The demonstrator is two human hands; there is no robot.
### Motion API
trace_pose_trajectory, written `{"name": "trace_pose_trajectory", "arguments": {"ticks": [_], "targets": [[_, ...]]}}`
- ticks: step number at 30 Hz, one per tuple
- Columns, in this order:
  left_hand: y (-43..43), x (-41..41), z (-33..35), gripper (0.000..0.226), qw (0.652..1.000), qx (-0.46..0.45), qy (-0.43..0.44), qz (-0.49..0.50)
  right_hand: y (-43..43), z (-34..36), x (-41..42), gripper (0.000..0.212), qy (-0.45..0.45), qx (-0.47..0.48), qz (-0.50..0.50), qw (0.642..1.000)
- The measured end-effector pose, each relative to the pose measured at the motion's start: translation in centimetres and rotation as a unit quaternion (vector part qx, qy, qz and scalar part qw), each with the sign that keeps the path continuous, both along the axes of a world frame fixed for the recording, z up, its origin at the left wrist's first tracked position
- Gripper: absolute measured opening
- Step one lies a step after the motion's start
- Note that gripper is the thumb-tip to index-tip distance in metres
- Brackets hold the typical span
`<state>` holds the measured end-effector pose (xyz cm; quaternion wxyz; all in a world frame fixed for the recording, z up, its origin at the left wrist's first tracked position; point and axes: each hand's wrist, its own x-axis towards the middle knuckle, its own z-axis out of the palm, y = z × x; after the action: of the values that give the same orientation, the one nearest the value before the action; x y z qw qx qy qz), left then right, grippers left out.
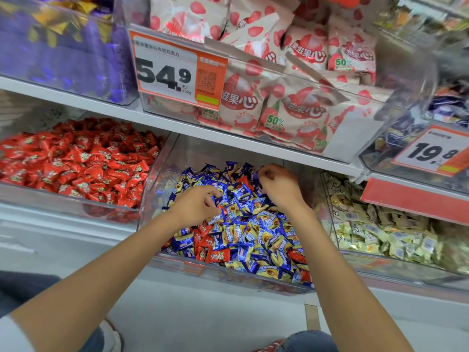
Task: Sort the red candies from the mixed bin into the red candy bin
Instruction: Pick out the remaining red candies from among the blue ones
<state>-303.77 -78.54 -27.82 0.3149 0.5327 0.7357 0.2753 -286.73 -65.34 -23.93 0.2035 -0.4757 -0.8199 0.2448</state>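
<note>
In the head view we look down on the mixed bin (154,189), a clear tub heaped with blue and yellow wrappers. Red candies (215,255) lie scattered among them, mostly near the front rim, with a few at the back. Our left hand (195,207) digs into the middle of the heap, fingers curled down. A sliver of red shows at its fingertips, but we cannot tell whether they pinch it. Our right hand (279,189) sits farther back, fingers bent among blue wrappers, its hold likewise unclear. The red candy bin (63,201) stands just beside on the left, full of red wrappers. Above hangs a price tag (165,72) reading 54.9
</note>
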Motion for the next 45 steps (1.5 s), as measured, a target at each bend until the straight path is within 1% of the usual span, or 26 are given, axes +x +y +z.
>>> {"name": "trace_pose_trajectory", "arguments": {"ticks": [1, 2, 4, 5, 6, 7, 9, 10, 12, 14, 15, 17, 18, 21, 23, 25, 28, 29, 31, 35, 37, 38, 40, 42, 43, 45], "targets": [[0.0, 0.0, 0.1, 0.029, 1.0, 0.003, -0.019, 0.014, 0.3, -0.3, 0.2, 0.013, -0.002, 0.014, -0.001, 1.0], [0.1, 0.0, 0.0, 0.024, 0.999, 0.01, -0.042, 0.029, 0.5, -0.5, 0.2, 0.018, -0.018, 0.015, 0.012, 1.0], [0.1, 0.1, 0.0, 0.018, 0.996, 0.032, -0.067, 0.046, 0.5, -1.3, -0.2, 0.036, -0.103, 0.012, 0.068, 0.992], [0.0, 0.1, 0.0, 0.016, 0.996, 0.042, -0.068, 0.046, 0.4, -1.7, -0.4, 0.038, -0.13, 0.012, 0.091, 0.987], [-0.1, 0.0, -0.1, 0.015, 0.996, 0.05, -0.07, 0.037, 0.4, -2.1, -0.5, 0.033, -0.123, 0.016, 0.1, 0.987], [-0.2, 0.0, -0.3, 0.019, 0.996, 0.051, -0.07, 0.023, 0.4, -2.3, -0.5, 0.027, -0.093, 0.026, 0.101, 0.99], [-0.3, -0.1, -0.7, 0.035, 0.998, 0.033, -0.046, 0.001, -0.1, -1.6, 0.2, 0.02, -0.01, 0.018, 0.075, 0.997], [-0.3, -0.1, -0.8, 0.041, 1.0, 0.023, -0.018, -0.002, -0.6, -1.0, 0.7, 0.02, 0.027, -0.004, 0.058, 0.998], [-0.1, 0.0, -0.8, 0.045, 0.998, 0.008, 0.057, -0.006, -1.4, -0.2, 1.9, 0.018, 0.093, -0.054, 0.047, 0.993], [-0.1, -0.1, -0.5, 0.052, 0.993, -0.013, 0.114, -0.016, -2.4, 0.3, 2.9, 0.022, 0.126, -0.081, 0.063, 0.987], [-0.1, -0.2, -0.3, 0.054, 0.992, -0.026, 0.124, -0.023, -3.0, 0.4, 3.3, 0.026, 0.135, -0.098, 0.071, 0.983], [-0.4, -0.4, -0.2, 0.052, 0.991, -0.043, 0.123, -0.035, -3.8, 0.4, 3.8, 0.029, 0.139, -0.117, 0.081, 0.98], [-0.5, -0.4, 0.0, 0.046, 0.992, -0.04, 0.116, -0.036, -4.2, 0.3, 3.9, 0.028, 0.141, -0.12, 0.087, 0.979], [-0.9, -0.3, 0.2, 0.026, 0.998, 0.008, 0.07, 0.005, -5.3, 0.0, 3.9, 0.022, 0.15, -0.136, 0.091, 0.975], [-1.2, -0.2, 0.6, 0.024, 0.997, 0.015, 0.07, 0.021, -5.7, -0.3, 3.6, 0.019, 0.159, -0.149, 0.093, 0.972], [-1.5, -0.3, 1.0, 0.025, 0.996, -0.014, 0.087, -0.005, -6.0, -0.3, 3.3, 0.019, 0.166, -0.156, 0.105, 0.968], [-1.9, -0.7, 1.3, 0.034, 0.992, -0.048, 0.111, -0.036, -6.0, -0.2, 2.2, 0.031, 0.142, -0.15, 0.132, 0.969], [-2.1, -0.8, 1.3, 0.033, 0.993, -0.043, 0.106, -0.026, -6.1, -0.1, 1.7, 0.032, 0.126, -0.15, 0.14, 0.971], [-2.6, -0.8, 1.3, 0.029, 0.997, -0.007, 0.08, 0.018, -6.0, -0.2, 0.6, 0.028, 0.083, -0.132, 0.156, 0.975], [-4.2, -0.3, 2.0, 0.025, 0.989, 0.094, -0.025, 0.113, -5.7, -1.3, -2.3, 0.026, -0.056, -0.064, 0.198, 0.977], [-4.9, -0.3, 2.1, 0.025, 0.985, 0.099, -0.059, 0.125, -5.9, -2.0, -3.7, 0.031, -0.153, -0.019, 0.219, 0.963], [-5.2, -0.2, 2.1, 0.025, 0.986, 0.091, -0.067, 0.119, -6.0, -2.2, -4.2, 0.028, -0.183, 0.004, 0.226, 0.957], [-5.6, -0.3, 1.7, 0.028, 0.989, 0.072, -0.077, 0.098, -5.8, -2.5, -4.5, 0.019, -0.177, 0.014, 0.23, 0.957], [-5.9, -0.3, 1.4, 0.031, 0.992, 0.052, -0.08, 0.077, -5.3, -2.3, -4.3, 0.017, -0.136, -0.017, 0.225, 0.965], [-6.0, -0.3, 1.4, 0.031, 0.992, 0.044, -0.087, 0.074, -5.2, -2.2, -4.2, 0.022, -0.134, -0.024, 0.227, 0.964], [-6.1, -0.2, 1.4, 0.03, 0.991, 0.041, -0.1, 0.082, -5.3, -2.2, -4.6, 0.042, -0.182, -0.007, 0.246, 0.952]]}}
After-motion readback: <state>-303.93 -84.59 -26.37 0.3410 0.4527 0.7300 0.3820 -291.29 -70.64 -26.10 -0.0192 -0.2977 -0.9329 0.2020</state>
